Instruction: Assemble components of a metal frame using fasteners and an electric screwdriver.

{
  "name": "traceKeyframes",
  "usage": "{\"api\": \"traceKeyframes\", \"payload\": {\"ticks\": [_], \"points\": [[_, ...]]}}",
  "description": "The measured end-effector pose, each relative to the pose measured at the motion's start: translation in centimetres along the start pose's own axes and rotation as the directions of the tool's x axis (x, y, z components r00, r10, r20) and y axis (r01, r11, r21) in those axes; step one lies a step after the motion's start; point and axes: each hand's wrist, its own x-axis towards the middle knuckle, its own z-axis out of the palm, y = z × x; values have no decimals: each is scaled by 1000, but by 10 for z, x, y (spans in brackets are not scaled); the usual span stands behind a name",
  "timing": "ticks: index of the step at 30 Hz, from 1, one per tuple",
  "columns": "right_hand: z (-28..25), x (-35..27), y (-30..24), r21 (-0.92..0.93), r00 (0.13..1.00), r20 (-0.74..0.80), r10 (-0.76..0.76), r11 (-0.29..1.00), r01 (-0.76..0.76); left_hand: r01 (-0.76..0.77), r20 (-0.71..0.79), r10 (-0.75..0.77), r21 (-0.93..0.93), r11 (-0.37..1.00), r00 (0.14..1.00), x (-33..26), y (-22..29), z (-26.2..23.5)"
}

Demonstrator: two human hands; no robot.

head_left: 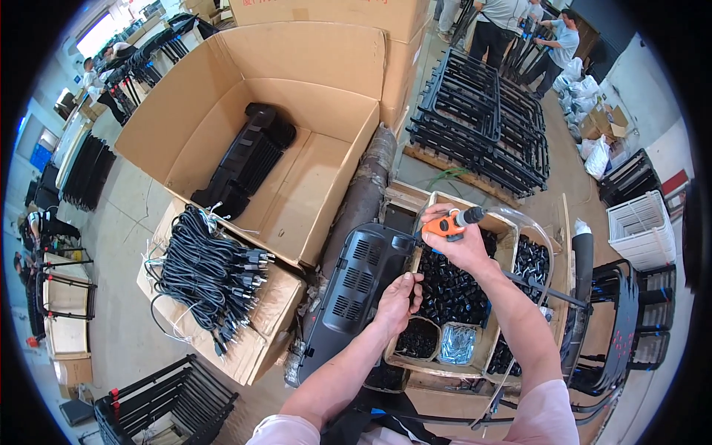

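My right hand [460, 248] is wrapped round an orange and black power screwdriver [446, 225], its dark chuck pointing right, above a wooden bin tray. My left hand [399, 302] is closed, thumb against fingers; whatever it may pinch is too small to make out. Just left of that hand lies a long black vented plastic housing [356, 278], resting on a padded support. Under and beside my hands, the wooden tray [512, 256] holds many small black plastic parts [449, 285], a tub of dark small pieces [417, 337] and a tub of silvery hardware [457, 344].
A large open carton [319, 89] at the upper left contains black housings [248, 156]. Bundled black cables [211, 271] lie on a smaller box. Stacked black frames [482, 119] stand ahead, with people [560, 44] beyond. A clear hose [545, 237] curves over the tray's right side.
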Motion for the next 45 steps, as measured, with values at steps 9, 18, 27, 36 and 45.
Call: {"api": "traceKeyframes", "payload": {"ticks": [9, 18, 27, 36, 45], "points": [[-2, -22, -42, 173, 995, -60, -76, 981, 85, -42, -112, 54, 111, 993, 992, 4, 13, 0], [1, -43, -51, 255, 998, -26, -53, 965, 58, -37, -195, -46, -404, 914, 980, 7, 50, 28], [14, -48, -43, 234, 999, -42, -30, 971, 39, -59, -137, -33, -613, 788, 990, 19, 53, 41], [20, -43, -43, 195, 993, -46, -105, 974, 112, -20, -99, -56, -636, 771, 994, 18, 58, 46], [32, 11, -33, 174, 990, -122, -67, 981, 88, -58, -85, 25, -410, 910, 996, 10, 44, 39]]}}
